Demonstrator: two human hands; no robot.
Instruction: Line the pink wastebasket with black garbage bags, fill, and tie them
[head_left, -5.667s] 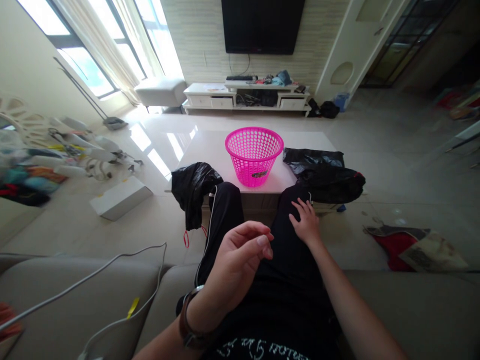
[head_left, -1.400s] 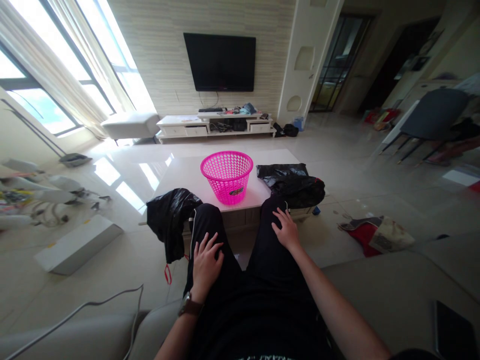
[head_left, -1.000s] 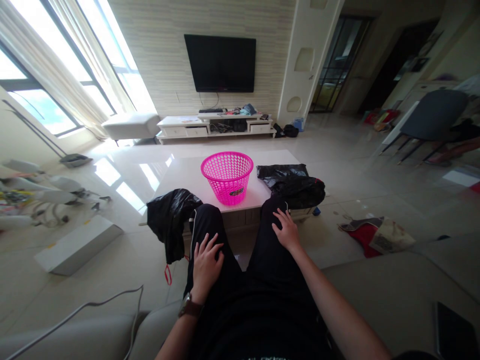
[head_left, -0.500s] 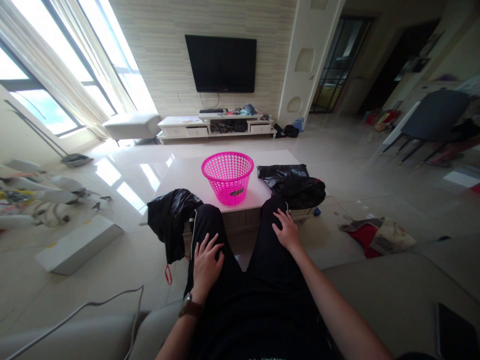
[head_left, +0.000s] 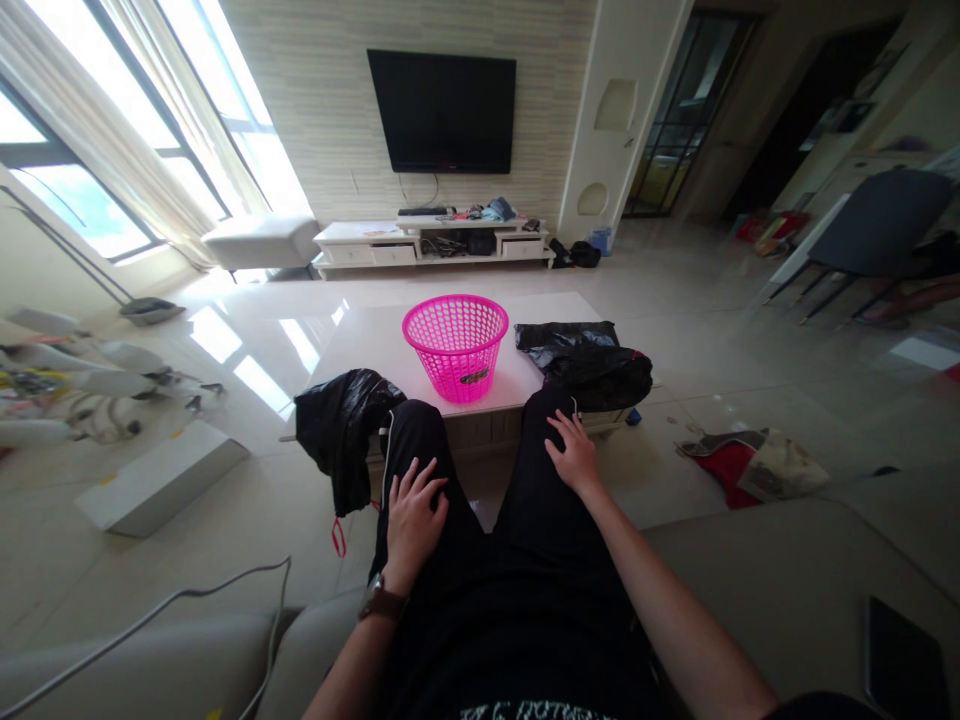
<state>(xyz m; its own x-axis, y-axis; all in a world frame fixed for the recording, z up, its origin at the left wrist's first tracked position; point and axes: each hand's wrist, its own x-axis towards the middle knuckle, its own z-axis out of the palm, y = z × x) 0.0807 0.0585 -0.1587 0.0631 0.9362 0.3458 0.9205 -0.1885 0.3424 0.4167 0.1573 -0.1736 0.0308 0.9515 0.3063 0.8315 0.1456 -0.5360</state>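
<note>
My left hand [head_left: 415,512] lies on my left thigh with its fingers spread, holding nothing. On the other thigh rests my right hand [head_left: 574,450], its fingers also apart and nothing in them. Beyond my knees, a pink plastic basket [head_left: 455,345] stands upright on the white coffee table [head_left: 367,335]. One black plastic bag [head_left: 345,425] with a red drawstring hangs over the table's front left edge. To the right of the basket, more black plastic bag material [head_left: 592,365] lies crumpled on the table near my right knee.
A long white box [head_left: 165,480] lies on the floor to the left. Cloth bags [head_left: 757,465] lie on the floor at right. A dark flat device [head_left: 906,655] rests on the sofa [head_left: 750,560]. A cable [head_left: 172,600] crosses at lower left. A TV stand [head_left: 367,255] is at the far wall.
The view has tilted slightly downward, so the far wall sits higher in the picture. Both hands stay on my thighs, and the basket and bags keep their places.
</note>
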